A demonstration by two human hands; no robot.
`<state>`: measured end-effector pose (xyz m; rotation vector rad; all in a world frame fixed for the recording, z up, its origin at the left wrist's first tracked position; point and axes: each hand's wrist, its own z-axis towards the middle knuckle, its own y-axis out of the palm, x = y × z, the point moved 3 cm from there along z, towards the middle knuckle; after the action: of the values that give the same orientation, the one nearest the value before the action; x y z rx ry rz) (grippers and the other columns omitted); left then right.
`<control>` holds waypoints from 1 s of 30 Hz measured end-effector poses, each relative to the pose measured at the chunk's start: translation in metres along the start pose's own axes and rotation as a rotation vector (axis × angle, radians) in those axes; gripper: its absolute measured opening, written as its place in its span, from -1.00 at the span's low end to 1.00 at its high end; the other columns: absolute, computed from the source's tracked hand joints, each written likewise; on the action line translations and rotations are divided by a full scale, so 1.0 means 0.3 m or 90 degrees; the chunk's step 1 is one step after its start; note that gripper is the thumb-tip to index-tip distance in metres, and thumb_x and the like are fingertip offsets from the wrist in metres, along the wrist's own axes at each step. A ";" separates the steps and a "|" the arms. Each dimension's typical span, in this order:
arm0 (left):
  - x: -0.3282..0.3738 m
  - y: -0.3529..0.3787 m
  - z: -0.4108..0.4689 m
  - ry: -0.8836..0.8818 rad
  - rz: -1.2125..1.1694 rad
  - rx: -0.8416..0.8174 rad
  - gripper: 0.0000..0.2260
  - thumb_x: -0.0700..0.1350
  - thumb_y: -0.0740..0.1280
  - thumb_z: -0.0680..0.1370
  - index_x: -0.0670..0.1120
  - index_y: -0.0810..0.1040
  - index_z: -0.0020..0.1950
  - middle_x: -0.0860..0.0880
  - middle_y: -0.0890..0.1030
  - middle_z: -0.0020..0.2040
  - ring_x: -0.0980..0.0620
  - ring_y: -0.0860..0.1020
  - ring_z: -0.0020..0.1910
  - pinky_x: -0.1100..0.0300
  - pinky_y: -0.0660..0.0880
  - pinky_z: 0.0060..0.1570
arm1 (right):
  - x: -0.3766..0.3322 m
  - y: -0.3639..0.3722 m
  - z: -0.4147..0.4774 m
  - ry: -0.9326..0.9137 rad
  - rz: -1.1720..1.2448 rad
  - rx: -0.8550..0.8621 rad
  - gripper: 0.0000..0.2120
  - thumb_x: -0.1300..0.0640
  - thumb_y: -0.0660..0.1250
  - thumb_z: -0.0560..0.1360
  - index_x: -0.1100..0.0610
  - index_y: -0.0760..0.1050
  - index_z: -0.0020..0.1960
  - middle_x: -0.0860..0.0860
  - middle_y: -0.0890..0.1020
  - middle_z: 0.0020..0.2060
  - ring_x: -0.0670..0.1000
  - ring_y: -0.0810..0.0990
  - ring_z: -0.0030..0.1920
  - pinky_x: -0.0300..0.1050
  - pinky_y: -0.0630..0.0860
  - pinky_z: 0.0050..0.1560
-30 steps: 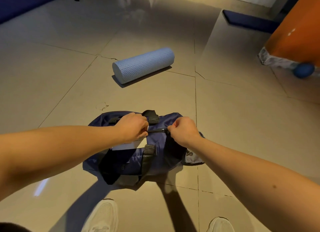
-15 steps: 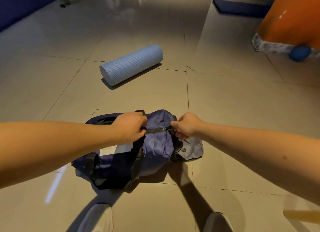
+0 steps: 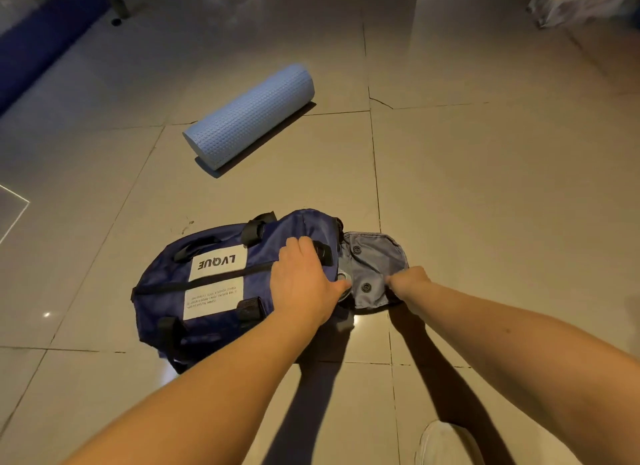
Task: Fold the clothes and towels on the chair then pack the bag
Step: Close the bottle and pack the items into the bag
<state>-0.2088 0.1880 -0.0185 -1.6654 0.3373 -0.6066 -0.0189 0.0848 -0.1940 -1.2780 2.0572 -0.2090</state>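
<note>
Navy bag (image 3: 159, 291), white LVQUE label (image 3: 216, 264) up; my left hand (image 3: 303, 279) presses it flat-fingered, my right hand (image 3: 408, 281) pinches its grey end flap (image 3: 374, 256).

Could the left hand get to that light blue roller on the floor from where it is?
Probably, with a lean forward. The left hand presses on the bag; only bare floor lies between it and the roller.

Light: dim, warm — small glare speck on the floor (image 3: 485, 194) at 9 o'clock.
Shadows: dark streaks toward 6 o'clock.
Edges: bowed — wide-angle.
</note>
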 end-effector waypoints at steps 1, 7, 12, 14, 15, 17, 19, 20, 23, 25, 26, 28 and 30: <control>0.018 0.014 -0.006 0.008 0.014 0.017 -0.23 0.41 0.46 0.36 -0.07 0.33 0.31 -0.04 0.40 0.20 -0.09 0.43 0.23 0.03 0.46 0.15 | 0.017 0.011 0.034 0.015 0.041 0.019 -0.28 -0.03 0.55 0.34 0.27 0.38 0.35 0.23 0.55 0.22 0.28 0.59 0.12 0.10 0.61 0.12; 0.073 0.083 -0.016 -0.051 0.044 0.031 -0.24 0.38 0.46 0.37 -0.07 0.31 0.33 -0.04 0.39 0.22 -0.07 0.40 0.24 0.05 0.39 0.17 | -0.008 -0.054 -0.057 0.034 0.159 0.029 -0.46 0.06 0.56 0.44 0.33 0.49 0.26 0.21 0.63 0.09 0.24 0.62 0.01 0.01 0.59 0.05; 0.042 0.085 0.007 -0.105 -0.005 0.019 -0.55 0.12 0.45 0.49 -0.07 0.40 0.24 -0.06 0.47 0.19 -0.10 0.43 0.23 0.01 0.40 0.19 | -0.065 -0.088 -0.137 -0.172 0.157 0.023 -0.82 0.12 0.42 0.53 0.13 0.54 0.10 0.13 0.67 -0.05 0.12 0.64 -0.10 0.04 0.64 -0.04; 0.033 0.087 0.007 -0.106 -0.012 0.014 -0.58 0.13 0.46 0.50 -0.06 0.43 0.21 -0.05 0.51 0.16 -0.09 0.47 0.20 0.00 0.44 0.19 | -0.101 -0.081 -0.201 -0.274 0.151 -0.027 -0.78 0.14 0.40 0.54 0.02 0.53 0.17 0.05 0.67 -0.15 0.08 0.68 -0.17 0.09 0.68 -0.05; 0.032 0.088 0.005 -0.107 -0.017 0.012 -0.58 0.15 0.47 0.50 -0.06 0.46 0.19 -0.04 0.53 0.14 -0.09 0.49 0.18 0.00 0.46 0.17 | -0.116 -0.071 -0.234 -0.324 0.146 -0.053 -0.72 0.17 0.40 0.55 -0.01 0.52 0.24 0.01 0.64 -0.25 0.00 0.65 -0.26 0.00 0.67 -0.12; 0.032 0.083 0.003 -0.109 -0.034 0.015 -0.58 0.22 0.47 0.48 -0.05 0.50 0.13 -0.03 0.56 0.07 -0.08 0.53 0.10 -0.04 0.52 0.12 | -0.139 -0.044 -0.301 -0.413 0.129 -0.085 -0.61 0.24 0.37 0.57 0.01 0.52 0.36 -0.08 0.47 -0.41 -0.16 0.45 -0.42 -0.28 0.49 -0.30; 0.027 0.070 0.008 -0.117 -0.073 0.007 -0.63 0.26 0.41 0.52 -0.03 0.51 0.02 -0.01 0.58 -0.03 -0.04 0.56 -0.04 -0.03 0.55 -0.01 | -0.151 -0.006 -0.341 -0.445 0.131 -0.107 -0.56 0.27 0.35 0.59 0.05 0.50 0.44 -0.16 0.43 -0.46 -0.21 0.41 -0.45 -0.40 0.40 -0.33; 0.022 0.063 0.010 -0.129 -0.104 -0.002 -0.66 0.25 0.37 0.55 -0.02 0.50 -0.03 0.00 0.59 -0.08 -0.01 0.56 -0.11 -0.01 0.56 -0.10 | -0.154 0.011 -0.353 -0.446 0.134 -0.124 -0.55 0.27 0.34 0.59 0.06 0.48 0.46 -0.19 0.45 -0.46 -0.23 0.44 -0.43 -0.41 0.40 -0.29; 0.013 0.035 0.025 -0.148 -0.168 0.015 -0.66 0.27 0.32 0.57 -0.01 0.48 -0.09 0.00 0.57 -0.13 0.02 0.55 -0.21 0.01 0.54 -0.21 | -0.173 0.043 -0.384 -0.441 0.150 -0.162 -0.51 0.28 0.34 0.59 0.04 0.46 0.49 -0.22 0.49 -0.44 -0.22 0.47 -0.35 -0.31 0.44 -0.17; 0.014 0.015 0.043 -0.162 -0.183 0.026 -0.59 0.35 0.31 0.52 -0.01 0.48 -0.12 0.01 0.58 -0.17 0.01 0.56 -0.24 0.02 0.55 -0.23 | -0.184 0.051 -0.394 -0.440 0.170 -0.189 -0.51 0.31 0.33 0.59 0.02 0.48 0.47 -0.19 0.46 -0.44 -0.16 0.43 -0.37 -0.21 0.46 -0.19; 0.017 0.008 0.053 -0.179 -0.182 0.014 -0.54 0.39 0.30 0.49 -0.02 0.50 -0.13 0.01 0.59 -0.20 0.01 0.57 -0.25 0.05 0.52 -0.26 | -0.186 0.055 -0.397 -0.437 0.173 -0.203 -0.51 0.32 0.32 0.58 0.02 0.49 0.47 -0.13 0.42 -0.43 -0.12 0.39 -0.38 -0.17 0.43 -0.24; 0.020 -0.003 0.078 -0.219 -0.167 -0.015 -0.46 0.45 0.32 0.44 -0.06 0.52 -0.15 0.00 0.59 -0.26 -0.01 0.57 -0.27 0.11 0.42 -0.34 | -0.182 0.068 -0.393 -0.426 0.174 -0.216 -0.50 0.32 0.34 0.58 0.04 0.47 0.49 -0.09 0.37 -0.42 -0.09 0.35 -0.39 -0.16 0.38 -0.29; 0.021 -0.008 0.107 -0.245 -0.154 -0.035 -0.43 0.44 0.36 0.42 -0.09 0.54 -0.16 -0.03 0.58 -0.28 -0.05 0.57 -0.28 0.13 0.34 -0.38 | -0.179 0.077 -0.396 -0.419 0.175 -0.226 -0.48 0.30 0.36 0.58 0.08 0.40 0.52 -0.08 0.36 -0.39 -0.09 0.36 -0.35 -0.18 0.41 -0.24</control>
<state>-0.1857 0.2114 -0.0177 -1.8470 -0.1284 -0.4412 -0.0961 0.1158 -0.0909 -1.0492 1.6924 0.6471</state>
